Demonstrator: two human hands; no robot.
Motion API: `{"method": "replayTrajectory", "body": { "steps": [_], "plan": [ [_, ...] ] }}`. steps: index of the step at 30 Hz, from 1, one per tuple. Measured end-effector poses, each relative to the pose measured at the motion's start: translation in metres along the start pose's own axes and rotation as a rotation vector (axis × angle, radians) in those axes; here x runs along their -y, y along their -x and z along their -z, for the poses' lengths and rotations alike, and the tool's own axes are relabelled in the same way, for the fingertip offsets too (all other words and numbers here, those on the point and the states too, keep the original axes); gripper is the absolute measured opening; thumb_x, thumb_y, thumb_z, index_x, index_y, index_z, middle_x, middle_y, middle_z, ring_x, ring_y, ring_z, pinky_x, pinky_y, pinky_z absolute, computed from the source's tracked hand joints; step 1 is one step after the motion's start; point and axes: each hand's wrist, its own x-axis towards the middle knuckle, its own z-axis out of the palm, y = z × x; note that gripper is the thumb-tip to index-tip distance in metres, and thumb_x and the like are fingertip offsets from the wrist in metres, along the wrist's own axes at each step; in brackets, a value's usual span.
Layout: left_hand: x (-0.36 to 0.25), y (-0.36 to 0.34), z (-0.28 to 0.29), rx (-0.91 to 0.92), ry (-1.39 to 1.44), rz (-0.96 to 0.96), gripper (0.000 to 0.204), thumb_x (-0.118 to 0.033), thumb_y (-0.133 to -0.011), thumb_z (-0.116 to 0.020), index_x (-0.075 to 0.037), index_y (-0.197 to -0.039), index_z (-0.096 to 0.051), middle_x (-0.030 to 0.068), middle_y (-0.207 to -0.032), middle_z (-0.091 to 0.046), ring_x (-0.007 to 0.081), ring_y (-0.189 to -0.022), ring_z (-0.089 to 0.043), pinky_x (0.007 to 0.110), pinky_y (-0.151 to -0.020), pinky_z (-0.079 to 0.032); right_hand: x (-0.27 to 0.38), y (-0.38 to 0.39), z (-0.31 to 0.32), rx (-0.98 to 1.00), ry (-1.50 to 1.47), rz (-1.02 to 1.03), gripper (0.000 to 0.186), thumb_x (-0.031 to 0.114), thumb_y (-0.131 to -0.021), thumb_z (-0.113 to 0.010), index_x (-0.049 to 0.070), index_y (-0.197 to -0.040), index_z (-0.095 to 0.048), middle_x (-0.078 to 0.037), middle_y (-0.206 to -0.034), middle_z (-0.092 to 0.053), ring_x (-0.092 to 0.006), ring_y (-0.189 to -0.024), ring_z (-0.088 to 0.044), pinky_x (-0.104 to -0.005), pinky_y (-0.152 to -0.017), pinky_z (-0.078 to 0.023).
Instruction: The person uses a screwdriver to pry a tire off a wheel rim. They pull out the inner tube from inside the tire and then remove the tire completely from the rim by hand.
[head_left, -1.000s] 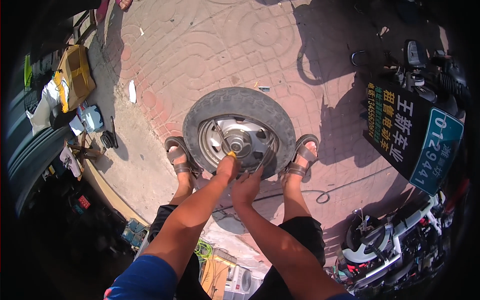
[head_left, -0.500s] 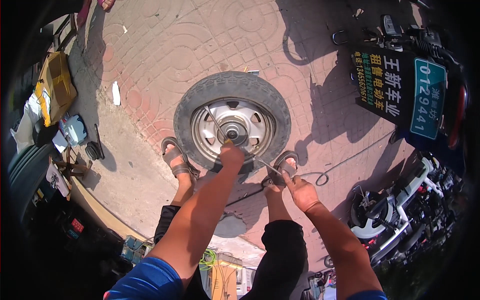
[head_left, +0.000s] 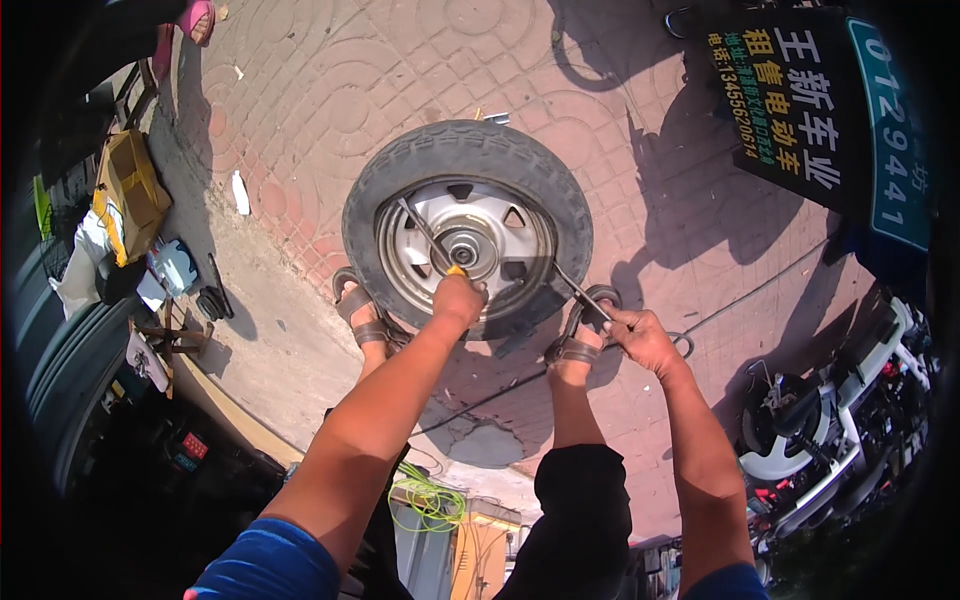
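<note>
A wheel lies flat on the paving between my feet, its black tire (head_left: pixel 372 165) around a silver rim (head_left: pixel 510 225). My left hand (head_left: pixel 460 303) is closed around a yellow-handled tire lever (head_left: pixel 428 234) over the lower part of the wheel. That lever's metal shaft slants across the hub side to the upper left edge of the rim. My right hand (head_left: pixel 643 338) grips a second metal tire lever (head_left: pixel 580 291), whose tip meets the right edge of the rim where the tire begins. Its rear end is hidden in my fingers.
Sandaled feet (head_left: pixel 572 350) flank the wheel's near side. A thin dark hose (head_left: pixel 735 305) crosses the paving. On the left stand a cardboard box (head_left: pixel 135 180) and a small wooden stool (head_left: pixel 172 338); parked on the right is a white-framed bike (head_left: pixel 835 420). Green wire (head_left: pixel 428 497) lies below.
My right hand has moved right and a little up, and its lever tip has shifted from the rim's lower right to its right edge. My left hand still grips its lever. The view has shifted slightly.
</note>
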Motion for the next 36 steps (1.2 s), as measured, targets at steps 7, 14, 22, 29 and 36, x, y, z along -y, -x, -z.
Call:
{"method": "replayTrajectory", "body": {
  "steps": [7, 14, 22, 29, 36],
  "plan": [
    [0.027, -0.008, -0.006, -0.158, 0.111, -0.045, 0.034, -0.027, -0.096, -0.074, 0.007, -0.090, -0.071, 0.0193, -0.076, -0.070, 0.0312, -0.058, -0.070, 0.041, -0.046, -0.057, 0.028, -0.010, -0.089, -0.259, 0.445, 0.196, 0.017, 0.010, -0.098, -0.061, 0.004, -0.106, -0.075, 0.000, -0.070, -0.065, -0.0102, -0.058, -0.058, -0.0266, -0.056, -0.047],
    [0.007, 0.003, -0.010, -0.169, -0.160, -0.025, 0.039, -0.037, -0.091, -0.072, 0.001, -0.099, -0.077, 0.0231, -0.103, -0.075, 0.0376, -0.101, -0.072, 0.043, -0.089, -0.056, 0.100, -0.028, -0.029, 0.019, -0.262, -0.400, 0.005, 0.006, -0.089, -0.067, 0.002, -0.089, -0.069, -0.011, -0.071, -0.065, -0.0148, -0.043, -0.046, -0.0352, -0.037, -0.031],
    [0.011, 0.012, 0.013, 0.019, 0.107, -0.199, 0.035, -0.030, -0.091, -0.068, -0.003, -0.113, -0.073, 0.0158, -0.112, -0.074, 0.0297, -0.102, -0.072, 0.041, -0.082, -0.057, 0.139, -0.133, -0.284, -0.849, -1.120, -0.427, 0.023, 0.018, -0.099, -0.057, -0.006, -0.098, -0.060, -0.018, -0.086, -0.067, -0.0265, -0.066, -0.068, -0.0386, -0.059, -0.054],
    [0.110, 0.007, 0.044, -0.201, 0.241, -0.345, 0.031, -0.025, -0.083, -0.066, -0.001, -0.102, -0.069, 0.0268, -0.097, -0.072, 0.0443, -0.096, -0.069, 0.049, -0.081, -0.054, -0.011, 0.009, -0.287, -0.876, 0.345, 0.338, 0.017, 0.016, -0.099, -0.054, 0.001, -0.106, -0.059, -0.022, -0.079, -0.066, -0.0385, -0.064, -0.067, -0.0461, -0.058, -0.053],
    [0.253, 0.065, 0.123, 0.023, -0.039, -0.589, 0.022, -0.012, -0.084, -0.075, -0.004, -0.104, -0.070, 0.0151, -0.086, -0.071, 0.0309, -0.081, -0.069, 0.039, -0.078, -0.054, 0.007, 0.045, -0.232, -0.782, 0.225, 0.128, 0.021, 0.018, -0.101, -0.060, -0.002, -0.106, -0.067, -0.018, -0.090, -0.073, -0.0295, -0.079, -0.070, -0.0425, -0.076, -0.055]
  ]
}}
